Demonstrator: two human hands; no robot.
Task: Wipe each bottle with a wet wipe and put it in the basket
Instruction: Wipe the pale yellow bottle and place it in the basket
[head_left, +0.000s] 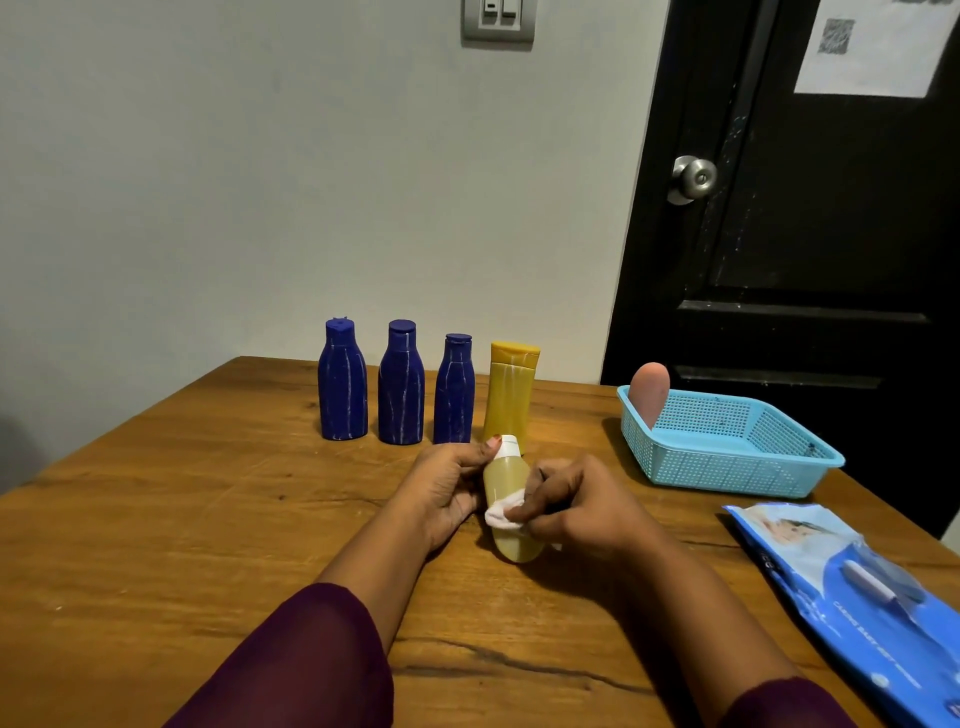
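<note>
Now left hand (447, 488) grips bottle (506, 480); right hand (576, 504), wipe (500, 512).

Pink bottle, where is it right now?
In the head view, the pink bottle leans in the far left corner of the blue basket, on the right side of the table, just beyond the wet wipes pack.

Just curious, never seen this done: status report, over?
Left hand holds small yellow bottle. Right hand presses wipe on it. Pink bottle in basket. Path to basket open.
</note>
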